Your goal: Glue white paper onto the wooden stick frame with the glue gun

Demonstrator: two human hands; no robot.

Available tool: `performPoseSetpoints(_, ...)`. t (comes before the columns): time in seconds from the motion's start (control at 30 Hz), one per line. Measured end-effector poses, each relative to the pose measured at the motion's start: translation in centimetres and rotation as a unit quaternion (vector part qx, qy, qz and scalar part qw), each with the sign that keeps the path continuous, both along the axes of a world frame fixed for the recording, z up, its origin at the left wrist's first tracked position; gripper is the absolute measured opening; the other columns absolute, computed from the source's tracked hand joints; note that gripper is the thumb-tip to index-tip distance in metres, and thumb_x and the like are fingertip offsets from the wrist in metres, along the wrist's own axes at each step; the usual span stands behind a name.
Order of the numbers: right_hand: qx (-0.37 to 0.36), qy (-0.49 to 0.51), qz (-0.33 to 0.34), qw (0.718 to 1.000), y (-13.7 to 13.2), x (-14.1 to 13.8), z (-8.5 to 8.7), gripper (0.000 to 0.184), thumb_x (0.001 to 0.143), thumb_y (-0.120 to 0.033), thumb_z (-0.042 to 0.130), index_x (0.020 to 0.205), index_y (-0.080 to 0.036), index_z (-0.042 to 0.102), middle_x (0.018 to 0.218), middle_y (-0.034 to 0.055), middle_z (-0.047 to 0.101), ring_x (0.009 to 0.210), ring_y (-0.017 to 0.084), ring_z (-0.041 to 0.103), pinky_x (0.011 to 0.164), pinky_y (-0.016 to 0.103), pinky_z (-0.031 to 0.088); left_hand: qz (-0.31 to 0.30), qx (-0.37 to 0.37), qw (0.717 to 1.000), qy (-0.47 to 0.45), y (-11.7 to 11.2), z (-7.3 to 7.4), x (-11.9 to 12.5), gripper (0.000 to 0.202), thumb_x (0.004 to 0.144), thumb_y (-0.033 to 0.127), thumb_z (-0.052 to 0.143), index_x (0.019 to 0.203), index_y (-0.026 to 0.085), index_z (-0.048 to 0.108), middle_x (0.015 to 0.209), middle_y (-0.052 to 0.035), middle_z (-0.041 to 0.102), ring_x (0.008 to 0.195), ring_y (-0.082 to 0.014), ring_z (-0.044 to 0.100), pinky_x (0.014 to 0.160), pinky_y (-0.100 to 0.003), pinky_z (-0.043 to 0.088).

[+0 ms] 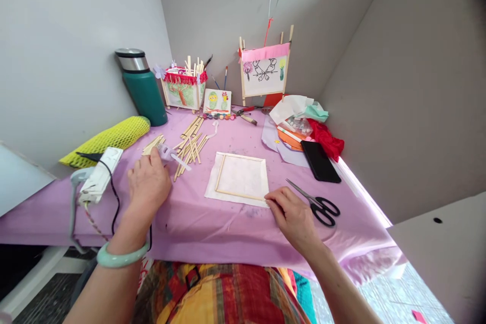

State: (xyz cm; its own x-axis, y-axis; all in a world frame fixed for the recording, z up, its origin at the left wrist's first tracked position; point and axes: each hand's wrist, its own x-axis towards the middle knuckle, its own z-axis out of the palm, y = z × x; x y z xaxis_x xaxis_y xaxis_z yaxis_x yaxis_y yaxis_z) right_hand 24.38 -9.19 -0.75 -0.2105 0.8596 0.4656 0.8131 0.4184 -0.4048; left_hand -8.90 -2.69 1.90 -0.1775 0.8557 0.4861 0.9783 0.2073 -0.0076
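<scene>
My left hand (149, 179) is closed around what looks like a lavender glue gun (166, 152); a translucent glue stick (181, 161) juts from it to the right. The palm and most fingertips are hidden. Wooden sticks (190, 148) lie loose and bundled beside that hand. My right hand (290, 212) pinches the near right corner of a stick frame (239, 195). This frame lies flat on a slightly larger white sheet (245, 174), with wooden sticks along its sides. Just right of my right hand rest black-handled scissors (317, 202), blades slightly apart.
A phone (321, 161) and coloured paper and cloth scraps (304, 124) occupy the right. At the back stand a decorated stick box (184, 92), a small picture (217, 100) and a drawing panel (265, 71). Left are a green bottle (143, 91), yellow netting (108, 139) and a power strip (99, 174).
</scene>
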Motion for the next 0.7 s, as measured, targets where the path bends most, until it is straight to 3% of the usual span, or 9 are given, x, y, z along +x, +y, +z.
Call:
performPoseSetpoints(0.3, -0.008, 0.01, 0.005, 1.0, 0.1, 0.0, 0.0, 0.019, 0.094, -0.025, 0.047, 0.092, -0.022, 0.065, 0.087, 0.0041, 0.061, 0.081, 0.017, 0.058, 0.072, 0.029, 0.043, 0.01, -0.031, 0.999, -0.014, 0.9, 0.5, 0.0, 0.054, 0.085, 0.029, 0.044, 0.129, -0.003, 0.044, 0.109, -0.0306, 0.056, 0.101, -0.0452, 0.052, 0.073, -0.054, 0.042)
performPoseSetpoints(0.43, -0.011, 0.014, 0.005, 1.0, 0.1, 0.0, 0.0, 0.018, 0.094, -0.025, 0.047, 0.092, -0.022, 0.065, 0.087, 0.0038, 0.06, 0.081, 0.017, 0.058, 0.072, 0.029, 0.043, -0.018, 0.078, 0.996, -0.038, -0.8, 1.4, 1.7, 0.045, 0.084, 0.024, 0.046, 0.125, 0.006, 0.05, 0.118, -0.0241, 0.055, 0.109, -0.0403, 0.048, 0.082, -0.053, 0.042)
performPoseSetpoints(0.5, -0.01, 0.014, 0.002, 1.0, 0.1, 0.0, -0.1, 0.018, 0.094, -0.025, 0.048, 0.092, -0.021, 0.065, 0.086, 0.0037, 0.06, 0.081, 0.017, 0.058, 0.072, 0.029, 0.043, -0.109, 0.144, 0.981, -0.075, -2.0, 1.7, 3.5, 0.035, 0.088, 0.021, 0.044, 0.118, 0.01, 0.056, 0.115, -0.018, 0.058, 0.109, -0.0322, 0.05, 0.09, -0.047, 0.042)
performPoseSetpoints(0.6, -0.011, 0.014, 0.001, 1.0, 0.1, 0.0, -0.2, 0.017, 0.093, -0.026, 0.049, 0.092, -0.021, 0.065, 0.086, 0.0035, 0.06, 0.081, 0.017, 0.058, 0.072, 0.029, 0.043, -0.33, 0.103, 0.932, -0.11, -3.4, 1.3, 6.5, 0.025, 0.09, 0.017, 0.043, 0.105, 0.015, 0.062, 0.102, -0.0096, 0.065, 0.098, -0.0222, 0.056, 0.089, -0.037, 0.044)
performPoseSetpoints(0.7, -0.012, 0.019, 0.003, 1.0, 0.1, 0.0, -0.1, 0.017, 0.093, -0.026, 0.049, 0.09, -0.022, 0.065, 0.086, 0.0031, 0.061, 0.081, 0.016, 0.058, 0.072, 0.028, 0.042, -0.407, 0.063, 0.905, -0.109, -4.0, 0.1, 8.4, 0.021, 0.091, 0.017, 0.045, 0.094, 0.016, 0.066, 0.093, -0.0079, 0.067, 0.089, -0.0203, 0.057, 0.083, -0.035, 0.047)
